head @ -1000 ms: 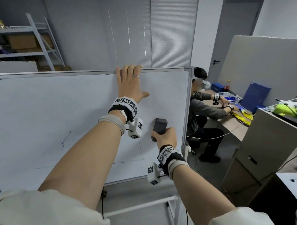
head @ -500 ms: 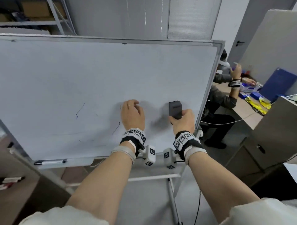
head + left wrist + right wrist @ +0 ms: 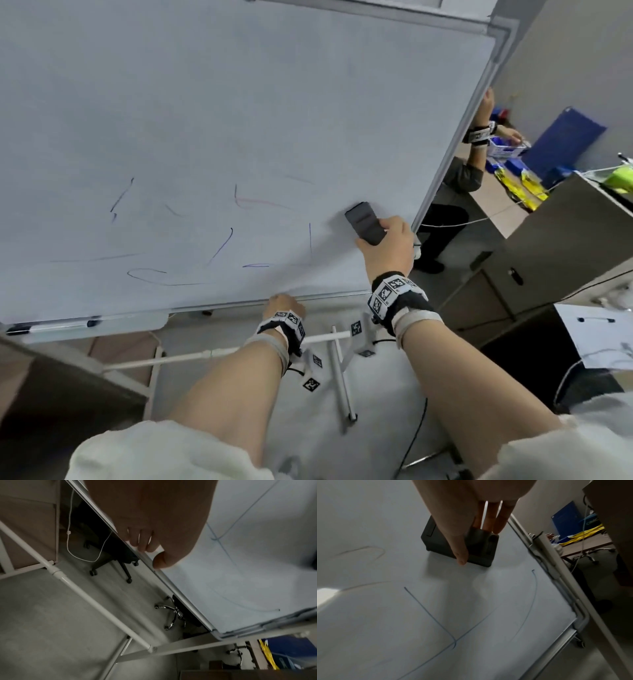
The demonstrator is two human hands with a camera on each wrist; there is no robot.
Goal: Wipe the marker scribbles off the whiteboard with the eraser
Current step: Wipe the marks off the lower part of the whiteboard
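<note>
The whiteboard fills the head view, with several thin blue and red marker scribbles across its lower half. My right hand grips the dark grey eraser flat against the board near its right edge; in the right wrist view the thumb and fingers clamp the eraser above blue scribbles. My left hand holds the board's bottom frame; in the left wrist view its fingers curl behind the board's bottom frame and the thumb lies on the front.
A marker lies in the tray at the board's lower left. The white stand legs cross the floor below. Another person sits at a desk behind the board's right edge, beside grey cabinets.
My left hand dropped from the board face to its bottom frame. The right hand with the eraser stayed near the right edge, and the eraser now tilts left. The head view came closer.
</note>
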